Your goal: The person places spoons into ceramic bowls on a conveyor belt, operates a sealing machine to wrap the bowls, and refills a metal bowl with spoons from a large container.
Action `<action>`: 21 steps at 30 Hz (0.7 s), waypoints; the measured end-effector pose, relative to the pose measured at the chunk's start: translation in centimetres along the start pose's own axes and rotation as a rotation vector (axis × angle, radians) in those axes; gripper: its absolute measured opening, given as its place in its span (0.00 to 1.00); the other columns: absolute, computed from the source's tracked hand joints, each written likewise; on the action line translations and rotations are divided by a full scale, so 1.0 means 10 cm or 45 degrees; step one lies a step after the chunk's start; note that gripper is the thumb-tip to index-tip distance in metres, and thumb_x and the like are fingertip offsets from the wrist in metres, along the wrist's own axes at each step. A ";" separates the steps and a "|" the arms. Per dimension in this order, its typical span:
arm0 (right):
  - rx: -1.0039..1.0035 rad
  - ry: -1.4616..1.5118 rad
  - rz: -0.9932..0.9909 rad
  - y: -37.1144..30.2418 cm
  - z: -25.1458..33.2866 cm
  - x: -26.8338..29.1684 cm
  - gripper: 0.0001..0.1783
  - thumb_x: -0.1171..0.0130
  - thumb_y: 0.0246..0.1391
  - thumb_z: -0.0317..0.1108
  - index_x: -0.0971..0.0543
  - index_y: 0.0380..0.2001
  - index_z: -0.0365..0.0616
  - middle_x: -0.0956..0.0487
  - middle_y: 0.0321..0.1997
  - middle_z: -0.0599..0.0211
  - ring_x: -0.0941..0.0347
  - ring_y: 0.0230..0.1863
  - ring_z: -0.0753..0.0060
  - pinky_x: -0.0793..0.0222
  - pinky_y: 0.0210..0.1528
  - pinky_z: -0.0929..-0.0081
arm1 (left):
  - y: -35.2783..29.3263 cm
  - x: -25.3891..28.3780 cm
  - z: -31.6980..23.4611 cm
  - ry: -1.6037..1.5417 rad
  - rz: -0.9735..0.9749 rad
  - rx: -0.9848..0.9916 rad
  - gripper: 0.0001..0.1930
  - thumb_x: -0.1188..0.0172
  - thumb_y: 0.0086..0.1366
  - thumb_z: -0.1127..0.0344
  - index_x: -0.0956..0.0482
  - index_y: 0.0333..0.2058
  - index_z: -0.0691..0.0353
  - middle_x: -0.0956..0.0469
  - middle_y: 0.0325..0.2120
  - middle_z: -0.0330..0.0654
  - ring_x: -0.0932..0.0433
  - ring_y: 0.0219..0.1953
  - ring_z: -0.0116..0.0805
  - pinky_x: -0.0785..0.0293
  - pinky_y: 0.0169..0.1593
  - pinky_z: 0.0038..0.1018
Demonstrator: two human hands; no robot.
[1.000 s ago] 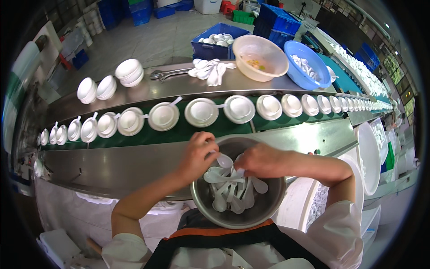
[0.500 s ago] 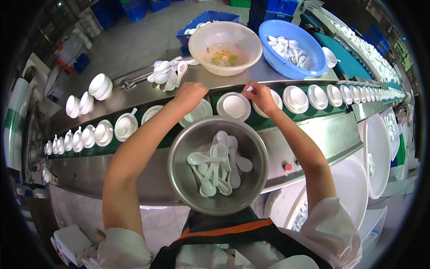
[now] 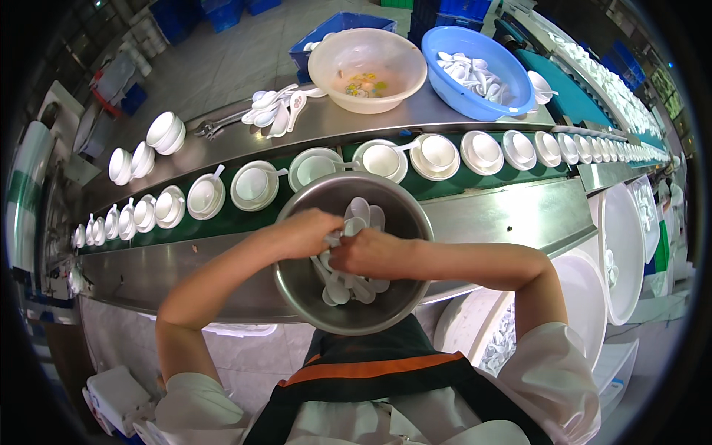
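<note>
A round stainless steel bowl (image 3: 404,297) holds a pile of white soup spoons (image 3: 337,291) close in front of me. Both hands reach into it and almost touch. My left hand (image 3: 311,231) comes from the left, its fingers closed on a spoon near the top of the pile. My right hand (image 3: 371,254) bends in from the right with curled fingers, also at a spoon; its fingertips are partly hidden. Just beyond the bowl, small white bowls on saucers stand on a green conveyor belt (image 3: 437,189). The white bowl (image 3: 380,160) nearest the steel bowl has a spoon handle jutting right.
Behind the belt, a steel ledge (image 3: 222,159) carries loose spoons (image 3: 274,111), stacked white bowls (image 3: 166,132), tongs (image 3: 211,127), a cream basin (image 3: 367,96) with food bits, and a blue basin (image 3: 478,107) of spoons. Large white tubs (image 3: 586,297) stand at right.
Both hands have come back from the belt into the steel bowl. Spoons now rest in the white bowls where my hands were; the right hand held one there before.
</note>
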State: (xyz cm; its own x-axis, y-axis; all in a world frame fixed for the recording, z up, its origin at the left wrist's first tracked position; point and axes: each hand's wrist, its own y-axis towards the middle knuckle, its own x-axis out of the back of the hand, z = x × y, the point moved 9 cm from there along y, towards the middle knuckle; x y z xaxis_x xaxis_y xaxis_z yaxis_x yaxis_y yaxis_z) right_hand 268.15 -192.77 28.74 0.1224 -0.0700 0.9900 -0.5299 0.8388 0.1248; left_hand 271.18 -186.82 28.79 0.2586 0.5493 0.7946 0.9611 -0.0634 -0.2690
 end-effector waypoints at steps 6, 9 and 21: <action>0.094 0.200 -0.011 -0.26 0.14 0.39 0.06 0.48 0.40 0.27 0.28 0.27 0.43 0.27 0.26 0.67 0.27 0.31 0.66 0.29 0.29 0.75 | -0.12 -0.21 0.00 -0.044 0.212 0.054 0.09 0.40 0.44 0.72 0.26 0.26 0.65 0.28 0.23 0.47 0.28 0.27 0.42 0.34 0.31 0.32; -0.472 0.795 -0.453 -0.60 -0.62 0.91 0.02 0.52 0.49 0.25 0.30 0.28 0.40 0.26 0.31 0.64 0.27 0.31 0.71 0.29 0.31 0.77 | -0.14 0.25 -0.08 -0.198 -0.154 -0.120 0.08 0.41 0.47 0.69 0.27 0.25 0.67 0.28 0.20 0.48 0.28 0.24 0.41 0.34 0.29 0.31; -1.686 1.217 -1.198 -2.38 -2.92 -0.09 0.16 0.45 0.47 0.31 0.33 0.37 0.32 0.25 0.31 0.57 0.26 0.26 0.76 0.27 0.23 0.82 | 0.40 0.43 0.50 -0.764 0.005 0.212 0.11 0.44 0.55 0.61 0.27 0.22 0.63 0.33 0.17 0.29 0.38 0.21 0.16 0.41 0.25 0.17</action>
State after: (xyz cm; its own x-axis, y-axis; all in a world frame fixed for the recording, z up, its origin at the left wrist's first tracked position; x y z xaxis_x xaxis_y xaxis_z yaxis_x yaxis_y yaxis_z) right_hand 305.15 -196.89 22.95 0.5594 -0.8005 0.2150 0.8253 0.5622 -0.0539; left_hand 275.64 -180.54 28.43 0.1159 0.9248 0.3622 0.9196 0.0378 -0.3910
